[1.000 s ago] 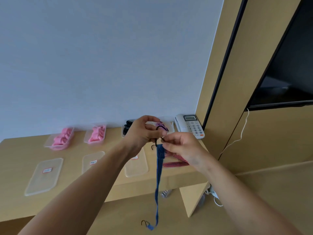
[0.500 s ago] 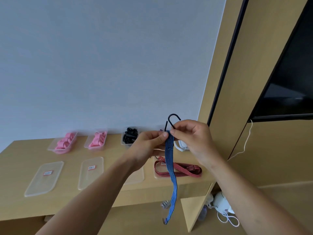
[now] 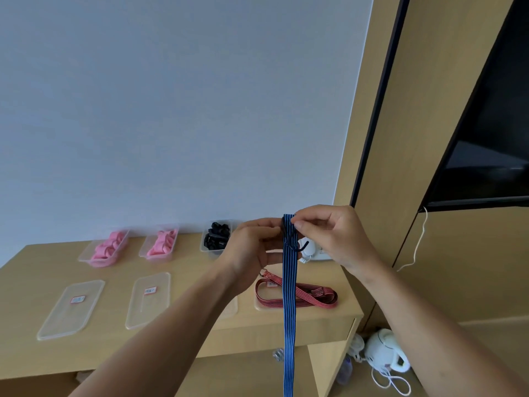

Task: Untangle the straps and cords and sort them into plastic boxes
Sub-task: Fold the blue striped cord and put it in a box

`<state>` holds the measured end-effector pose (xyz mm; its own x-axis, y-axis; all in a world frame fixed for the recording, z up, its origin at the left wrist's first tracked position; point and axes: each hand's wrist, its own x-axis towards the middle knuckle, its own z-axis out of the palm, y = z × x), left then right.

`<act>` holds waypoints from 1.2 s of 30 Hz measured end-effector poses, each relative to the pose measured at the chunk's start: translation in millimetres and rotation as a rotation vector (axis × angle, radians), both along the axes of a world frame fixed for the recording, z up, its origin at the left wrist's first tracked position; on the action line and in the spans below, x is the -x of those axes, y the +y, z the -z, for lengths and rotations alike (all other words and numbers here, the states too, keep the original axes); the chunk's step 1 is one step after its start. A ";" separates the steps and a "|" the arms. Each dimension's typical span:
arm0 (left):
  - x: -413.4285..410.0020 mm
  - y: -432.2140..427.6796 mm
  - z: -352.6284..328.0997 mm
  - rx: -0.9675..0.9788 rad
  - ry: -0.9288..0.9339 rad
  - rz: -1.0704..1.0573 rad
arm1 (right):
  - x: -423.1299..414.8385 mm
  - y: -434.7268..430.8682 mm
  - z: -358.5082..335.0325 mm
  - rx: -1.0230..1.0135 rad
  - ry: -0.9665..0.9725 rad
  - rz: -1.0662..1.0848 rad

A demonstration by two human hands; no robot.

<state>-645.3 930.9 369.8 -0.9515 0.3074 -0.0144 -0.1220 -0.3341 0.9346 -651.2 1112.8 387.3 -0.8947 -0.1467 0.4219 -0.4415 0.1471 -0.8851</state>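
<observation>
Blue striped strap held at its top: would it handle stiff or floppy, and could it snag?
Probably floppy: the blue striped strap hangs straight and limp below the left hand and right hand that pinch its top. Likely light, since fingertip pinches carry it. Its black hook might snag when moved.

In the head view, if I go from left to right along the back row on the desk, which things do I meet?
Clear box of pink straps → second clear box of pink straps → clear box of black pieces → blue strap, held up in front of the desk.
</observation>
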 end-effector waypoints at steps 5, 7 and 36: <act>-1.7 1.0 1.1 0.067 0.071 0.051 | 4.6 -1.4 -0.4 0.033 -0.038 0.061; -1.8 1.4 3.3 0.130 0.111 0.027 | 7.1 -1.0 -1.3 0.037 -0.025 0.090; -8.9 26.2 6.3 -0.075 -0.191 -0.041 | -32.6 7.2 32.7 -0.449 0.662 0.266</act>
<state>-636.4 957.1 363.5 -0.9453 0.2756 -0.1745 -0.2798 -0.4102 0.8680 -618.7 1120.0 354.6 -0.5117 -0.2454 0.8234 -0.7495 0.5959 -0.2883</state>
